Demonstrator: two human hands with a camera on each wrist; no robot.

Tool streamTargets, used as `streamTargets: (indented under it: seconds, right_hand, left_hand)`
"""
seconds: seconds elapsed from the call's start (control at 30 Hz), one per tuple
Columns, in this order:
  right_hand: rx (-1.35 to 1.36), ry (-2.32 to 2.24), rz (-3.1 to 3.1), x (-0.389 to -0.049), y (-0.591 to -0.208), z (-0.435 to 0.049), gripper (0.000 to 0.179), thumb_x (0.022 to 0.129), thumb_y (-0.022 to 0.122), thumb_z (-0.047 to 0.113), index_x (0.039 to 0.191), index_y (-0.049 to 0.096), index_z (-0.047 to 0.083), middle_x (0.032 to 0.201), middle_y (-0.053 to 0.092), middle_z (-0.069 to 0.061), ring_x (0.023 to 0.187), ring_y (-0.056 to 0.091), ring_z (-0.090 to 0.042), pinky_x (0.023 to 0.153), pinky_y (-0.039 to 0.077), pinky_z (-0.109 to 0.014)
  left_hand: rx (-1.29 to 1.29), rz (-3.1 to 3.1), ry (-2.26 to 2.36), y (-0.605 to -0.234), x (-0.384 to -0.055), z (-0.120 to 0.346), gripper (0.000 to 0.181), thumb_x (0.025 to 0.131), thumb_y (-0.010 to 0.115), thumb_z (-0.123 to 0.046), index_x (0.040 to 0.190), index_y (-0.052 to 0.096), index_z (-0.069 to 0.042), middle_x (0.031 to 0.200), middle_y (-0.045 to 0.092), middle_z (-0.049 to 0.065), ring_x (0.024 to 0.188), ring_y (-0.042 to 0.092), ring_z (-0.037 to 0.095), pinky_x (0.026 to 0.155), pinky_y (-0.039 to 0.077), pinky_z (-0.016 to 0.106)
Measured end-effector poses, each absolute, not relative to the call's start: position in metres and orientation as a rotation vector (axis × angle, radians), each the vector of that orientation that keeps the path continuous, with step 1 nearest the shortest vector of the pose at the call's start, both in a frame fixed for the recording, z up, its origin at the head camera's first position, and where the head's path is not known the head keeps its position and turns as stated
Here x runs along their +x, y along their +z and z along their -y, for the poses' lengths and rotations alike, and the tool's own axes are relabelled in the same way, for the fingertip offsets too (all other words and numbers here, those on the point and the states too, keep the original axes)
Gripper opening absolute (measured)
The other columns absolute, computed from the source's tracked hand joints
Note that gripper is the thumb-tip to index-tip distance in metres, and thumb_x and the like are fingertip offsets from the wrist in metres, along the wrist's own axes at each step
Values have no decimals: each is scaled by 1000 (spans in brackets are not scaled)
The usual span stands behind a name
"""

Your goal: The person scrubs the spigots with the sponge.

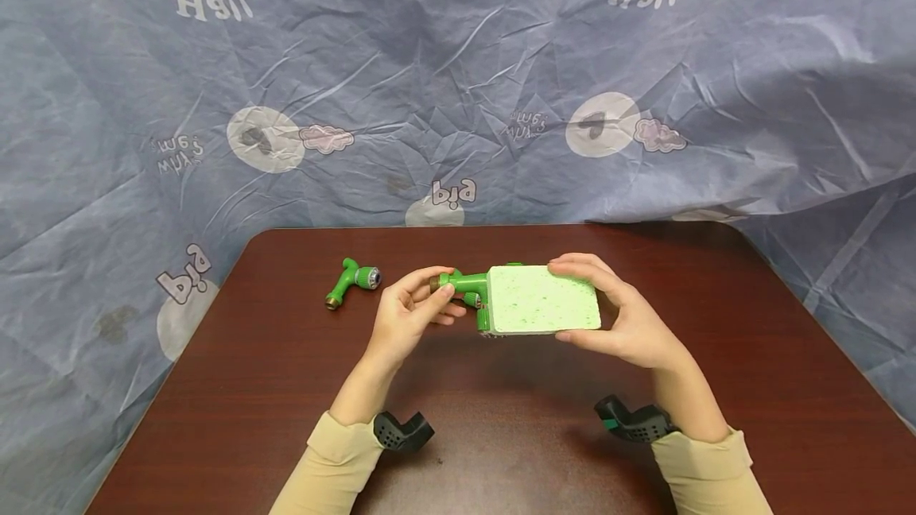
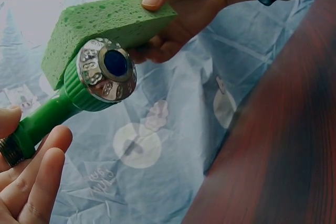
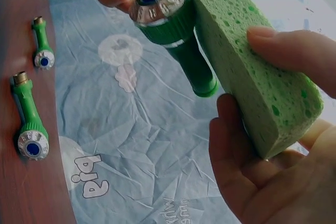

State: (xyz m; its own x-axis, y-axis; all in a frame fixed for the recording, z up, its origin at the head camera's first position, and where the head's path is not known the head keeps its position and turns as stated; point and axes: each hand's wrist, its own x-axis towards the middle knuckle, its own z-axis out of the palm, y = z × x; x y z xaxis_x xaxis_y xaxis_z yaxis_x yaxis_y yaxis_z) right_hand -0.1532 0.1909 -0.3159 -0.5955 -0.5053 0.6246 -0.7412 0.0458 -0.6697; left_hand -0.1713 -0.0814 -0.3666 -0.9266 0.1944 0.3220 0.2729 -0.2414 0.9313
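Observation:
Raised over the table, my left hand [image 1: 404, 312] pinches a green spray nozzle [image 1: 468, 283] near its brass threaded end. The nozzle's ribbed green head and silver dial face [image 2: 110, 74] show in the left wrist view. My right hand [image 1: 630, 316] grips a light green sponge [image 1: 544, 298] by its right end, thumb on one side and fingers on the other. The sponge lies against the nozzle's head and hides part of the nozzle in the head view. Pores show on the sponge [image 3: 252, 61] in the right wrist view.
One more green nozzle [image 1: 351, 283] lies at the left of the dark wooden table [image 1: 236, 388]. The right wrist view shows two on the table, a nearer nozzle [image 3: 29, 114] and a farther nozzle [image 3: 42, 43]. A blue printed cloth [image 1: 458, 86] hangs behind.

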Motion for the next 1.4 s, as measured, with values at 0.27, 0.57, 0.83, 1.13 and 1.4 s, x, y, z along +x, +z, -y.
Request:
streamTargets:
  seconds: [0.27, 0.57, 0.83, 1.13, 1.4]
  right_hand:
    - [1251, 1611, 2134, -159, -333, -180, 72, 61, 76, -18, 127, 50, -7, 126, 43, -21, 117, 41, -23, 84, 44, -22]
    - [1200, 1561, 2128, -167, -338, -194, 75, 58, 78, -17, 128, 51, -5, 127, 46, -19, 118, 40, -24, 86, 39, -24]
    - [1203, 1596, 2205, -165, -339, -185, 71, 65, 79, -10, 130, 51, 0, 129, 44, -13, 117, 41, -24, 85, 44, -23]
    - [1164, 1592, 2172, -164, -341, -186, 73, 64, 79, -13, 130, 50, -2, 130, 43, -15, 118, 41, -24, 85, 41, -24]
    - [1155, 1562, 2101, -164, -337, -189, 75, 59, 77, -19, 128, 51, -6, 128, 45, -20, 117, 41, -24, 87, 39, -25]
  left_hand:
    - [-614, 1952, -2324, -370, -169, 77, 32, 90, 60, -2, 120, 55, 8, 99, 65, 25, 69, 68, 18, 62, 58, 37]
    - [-624, 1934, -2317, -367, -170, 79, 32, 90, 61, -3, 120, 55, 8, 101, 62, 33, 69, 69, 18, 61, 58, 32]
    - [-618, 1944, -2328, -368, -170, 78, 33, 89, 62, -2, 120, 55, 8, 99, 63, 30, 70, 69, 17, 61, 58, 31]
    - [-625, 1924, -2318, -366, -169, 78, 32, 89, 62, -3, 119, 56, 7, 100, 60, 36, 70, 68, 18, 61, 57, 29]
    - [-590, 1868, -2347, -364, -169, 79, 33, 88, 62, 1, 119, 55, 9, 96, 67, 18, 73, 69, 22, 62, 58, 34]
